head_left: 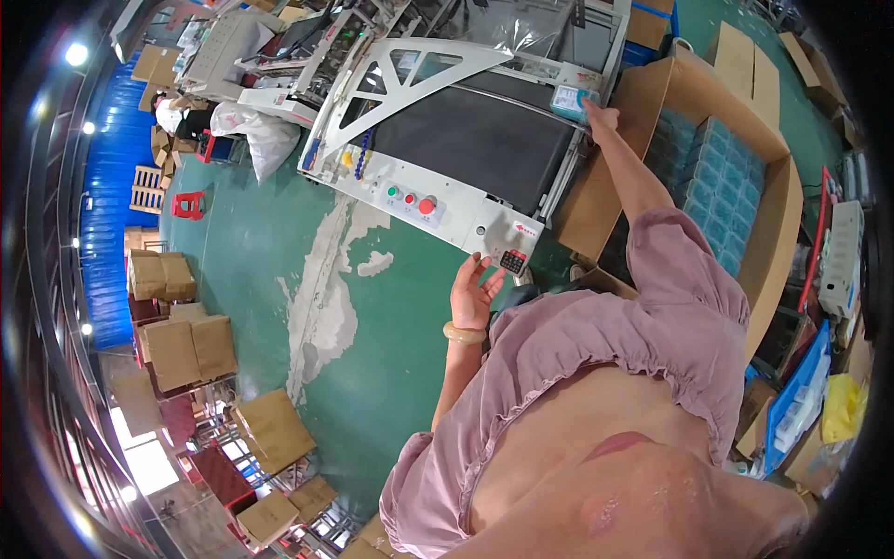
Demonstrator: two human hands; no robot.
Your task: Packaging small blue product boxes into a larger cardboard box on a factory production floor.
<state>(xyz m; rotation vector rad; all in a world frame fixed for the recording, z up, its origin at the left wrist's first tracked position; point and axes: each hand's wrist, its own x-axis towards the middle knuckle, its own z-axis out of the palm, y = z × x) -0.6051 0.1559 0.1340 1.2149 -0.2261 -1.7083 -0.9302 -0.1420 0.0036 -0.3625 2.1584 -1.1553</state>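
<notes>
At the far right corner of a white machine (466, 222), my right hand (602, 119) has its fingers on a small blue-and-white pack (571, 102). The pack is at the end of the machine's black conveyor belt (484, 140), and my fingers hide its right edge. My left hand (473, 296), with a pale bangle at its wrist, is raised beside the machine's near corner. Its fingers are loosely curled and apart, with nothing seen in them. Closest to them is a small black keypad (512, 261) on the front panel.
Under my right arm stands a large open cardboard box (778, 233) holding rows of clear blue packs (722, 182). A white slotted bracket (419, 79) spans the belt. Stacked cartons (191, 349) and a red stool (188, 205) are on the green floor (251, 270) to the left.
</notes>
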